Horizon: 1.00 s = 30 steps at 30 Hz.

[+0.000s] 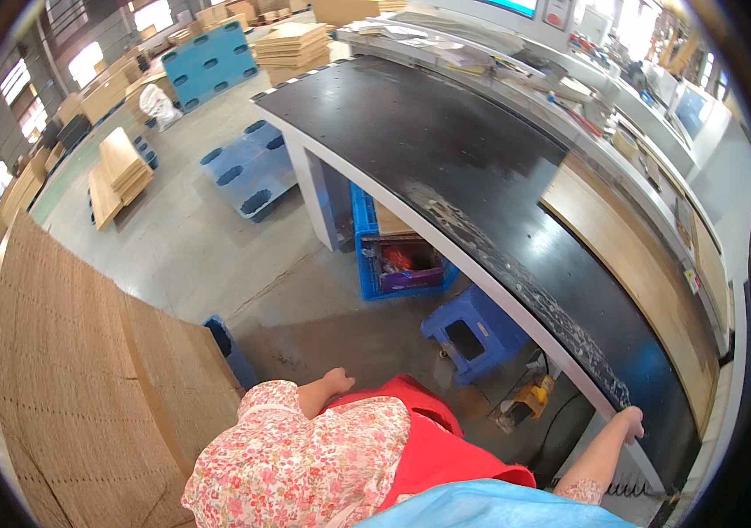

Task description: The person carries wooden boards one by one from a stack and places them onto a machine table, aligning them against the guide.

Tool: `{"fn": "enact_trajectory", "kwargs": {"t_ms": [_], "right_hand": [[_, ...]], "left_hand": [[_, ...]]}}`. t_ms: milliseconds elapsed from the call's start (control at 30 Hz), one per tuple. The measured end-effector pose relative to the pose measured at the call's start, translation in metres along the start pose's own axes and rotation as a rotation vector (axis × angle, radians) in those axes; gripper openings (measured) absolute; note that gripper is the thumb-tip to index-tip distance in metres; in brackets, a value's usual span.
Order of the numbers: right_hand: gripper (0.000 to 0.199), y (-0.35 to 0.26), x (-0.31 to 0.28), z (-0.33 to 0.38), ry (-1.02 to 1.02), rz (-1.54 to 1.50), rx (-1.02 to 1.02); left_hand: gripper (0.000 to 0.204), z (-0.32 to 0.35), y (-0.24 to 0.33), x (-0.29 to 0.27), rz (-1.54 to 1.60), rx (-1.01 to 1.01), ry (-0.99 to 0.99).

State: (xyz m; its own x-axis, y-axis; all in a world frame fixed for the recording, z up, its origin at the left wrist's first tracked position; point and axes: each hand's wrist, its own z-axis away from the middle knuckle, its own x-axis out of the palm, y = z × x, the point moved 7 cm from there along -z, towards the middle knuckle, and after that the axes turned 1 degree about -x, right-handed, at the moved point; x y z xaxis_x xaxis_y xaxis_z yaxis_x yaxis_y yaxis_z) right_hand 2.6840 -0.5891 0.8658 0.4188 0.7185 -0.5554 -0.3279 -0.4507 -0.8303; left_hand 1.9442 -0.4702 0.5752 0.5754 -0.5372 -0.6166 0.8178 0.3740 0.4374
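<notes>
My left hand (338, 380) hangs low over the floor in front of my body. Its fingers look loosely curled, and I see nothing in them. My right hand (631, 424) is at the near right end of a long black-topped table (446, 132), its fingers bent over the front edge. A long light wood board (631, 264) lies along the far right side of the black top, against the machine's rail, apart from both hands.
At my left rises a tall stack of brown boards (67, 352). Beneath the table are a blue crate (367, 273), a blue plastic stool (481, 330) and a yellow foot pedal (530, 400). A blue pallet (252, 172) and more board piles (120, 176) stand farther off.
</notes>
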Motion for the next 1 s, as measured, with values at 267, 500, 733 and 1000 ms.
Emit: {"fn": "enact_trajectory", "kwargs": {"t_ms": [267,500,733,1000], "right_hand": [[0.047,-0.012,-0.009,0.029,-0.071,0.054,-0.011],[0.049,-0.014,-0.018,0.036,-0.105,0.087,-0.030],[0.051,-0.013,-0.012,0.035,-0.109,0.107,-0.043],[0.051,-0.011,-0.009,0.025,-0.073,0.090,-0.047]], "left_hand": [[0.048,-0.012,-0.004,0.000,-0.012,0.021,-0.028],[0.048,-0.009,-0.015,-0.004,-0.046,-0.027,-0.034],[0.048,-0.013,-0.015,-0.006,-0.034,0.014,-0.063],[0.051,-0.015,-0.006,-0.006,-0.026,0.033,-0.064]]}}
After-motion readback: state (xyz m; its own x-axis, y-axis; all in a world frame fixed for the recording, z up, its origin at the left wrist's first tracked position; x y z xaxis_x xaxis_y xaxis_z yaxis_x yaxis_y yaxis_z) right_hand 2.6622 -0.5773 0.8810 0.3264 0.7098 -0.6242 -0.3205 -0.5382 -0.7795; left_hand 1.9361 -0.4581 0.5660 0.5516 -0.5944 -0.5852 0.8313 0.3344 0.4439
